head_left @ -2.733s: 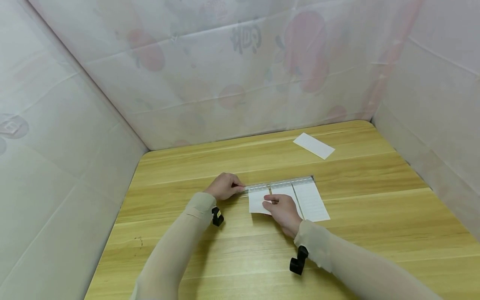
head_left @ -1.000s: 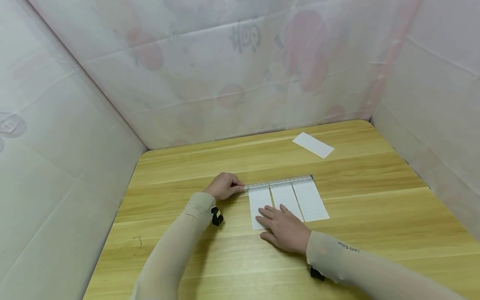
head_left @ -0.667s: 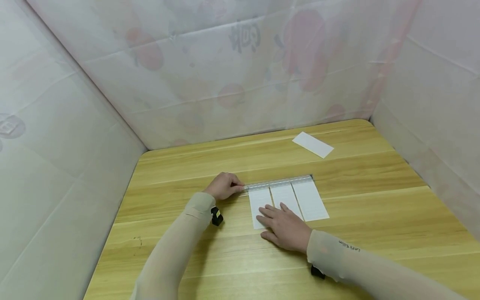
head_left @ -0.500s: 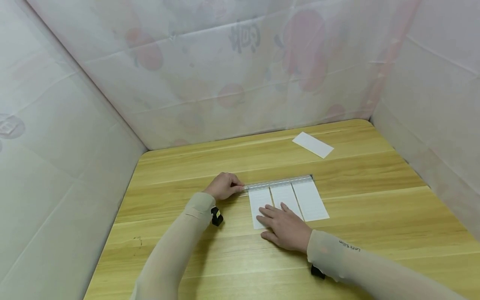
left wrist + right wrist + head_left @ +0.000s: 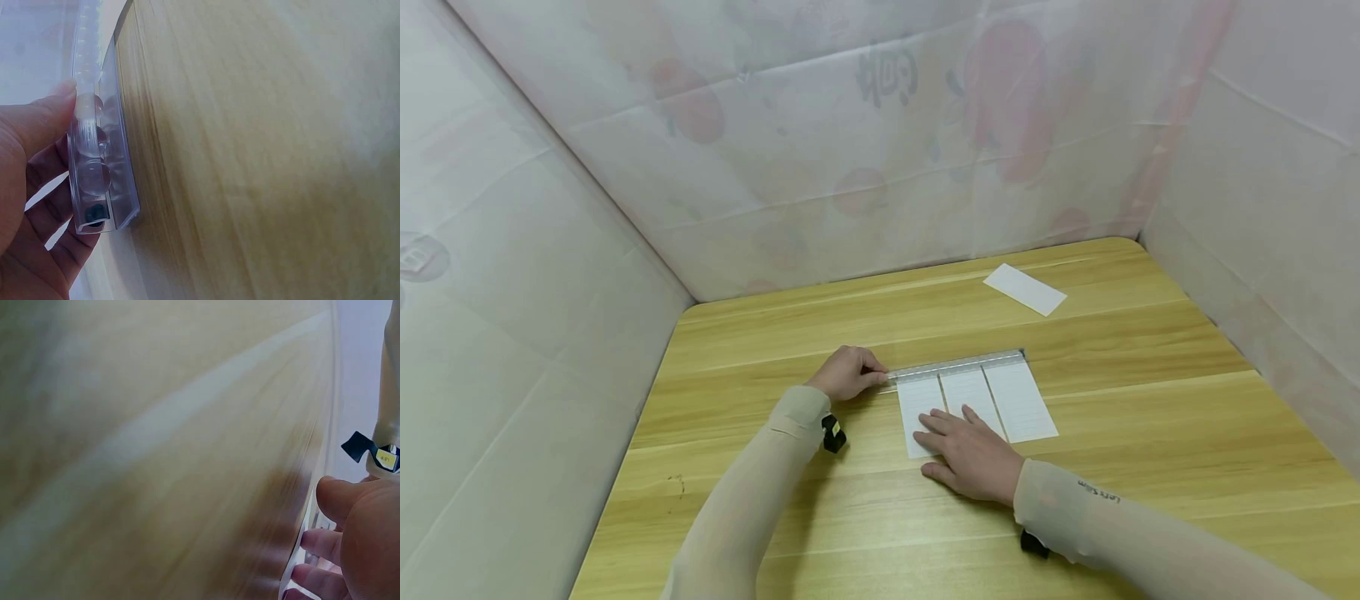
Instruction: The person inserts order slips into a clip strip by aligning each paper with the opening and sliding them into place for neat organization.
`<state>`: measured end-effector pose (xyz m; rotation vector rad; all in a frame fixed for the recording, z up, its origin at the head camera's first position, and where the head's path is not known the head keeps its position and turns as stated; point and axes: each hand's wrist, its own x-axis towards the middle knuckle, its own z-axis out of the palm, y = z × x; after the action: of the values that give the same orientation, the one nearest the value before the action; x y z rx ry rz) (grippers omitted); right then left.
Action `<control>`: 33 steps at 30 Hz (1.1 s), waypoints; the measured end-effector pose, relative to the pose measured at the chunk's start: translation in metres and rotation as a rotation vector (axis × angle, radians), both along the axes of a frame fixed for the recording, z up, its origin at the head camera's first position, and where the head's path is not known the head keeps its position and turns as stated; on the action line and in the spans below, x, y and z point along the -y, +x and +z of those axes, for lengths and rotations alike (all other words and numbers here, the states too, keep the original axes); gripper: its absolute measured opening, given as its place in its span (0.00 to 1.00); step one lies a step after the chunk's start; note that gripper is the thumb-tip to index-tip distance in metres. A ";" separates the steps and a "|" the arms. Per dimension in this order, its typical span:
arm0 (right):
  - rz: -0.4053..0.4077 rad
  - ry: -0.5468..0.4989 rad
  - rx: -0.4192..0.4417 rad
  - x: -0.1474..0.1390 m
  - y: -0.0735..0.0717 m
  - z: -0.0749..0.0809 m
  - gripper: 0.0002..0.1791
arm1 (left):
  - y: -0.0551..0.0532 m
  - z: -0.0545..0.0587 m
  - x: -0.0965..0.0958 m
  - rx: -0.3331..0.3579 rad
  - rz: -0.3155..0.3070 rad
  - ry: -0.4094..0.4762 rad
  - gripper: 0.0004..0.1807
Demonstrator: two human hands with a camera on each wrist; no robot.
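Pinched at its left end by my left hand point(image 5: 847, 372), a long clear plastic strip point(image 5: 958, 365) runs along the table. The left wrist view shows clear round beads point(image 5: 95, 178) inside its channel and a dark plug point(image 5: 95, 214) at the end, with the thumb point(image 5: 53, 112) on the strip's side. Three white cards, the left card point(image 5: 916, 400), the middle card point(image 5: 964, 390) and the right card point(image 5: 1021, 404), lie side by side with their top edges at the strip. My right hand point(image 5: 972, 454) rests with spread fingers over the lower parts of the left and middle cards, hiding some of them.
A loose white card point(image 5: 1026, 289) lies at an angle near the back right of the wooden table point(image 5: 760, 508). Pale printed sheeting point(image 5: 820, 150) walls in the back and both sides. Each wrist carries a small black camera mount point(image 5: 833, 434).
Earlier my right hand pinched the left card, its lower edge lifted. It has let go, and the card lies flat under the spread fingers. The left hand keeps its grip on the strip.
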<state>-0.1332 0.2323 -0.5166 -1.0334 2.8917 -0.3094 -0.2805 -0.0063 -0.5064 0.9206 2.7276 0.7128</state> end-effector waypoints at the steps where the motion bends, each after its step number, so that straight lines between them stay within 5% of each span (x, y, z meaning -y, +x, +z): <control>1: -0.002 0.002 -0.001 0.000 0.000 0.000 0.30 | 0.000 0.000 0.000 0.000 0.000 0.000 0.07; 33: 0.004 -0.024 0.034 -0.001 0.001 0.002 0.31 | 0.000 -0.003 0.000 -0.027 -0.005 0.006 0.08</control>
<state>-0.1317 0.2332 -0.5144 -1.0276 2.8619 -0.3583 -0.2806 -0.0065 -0.5097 0.9445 2.7475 0.7131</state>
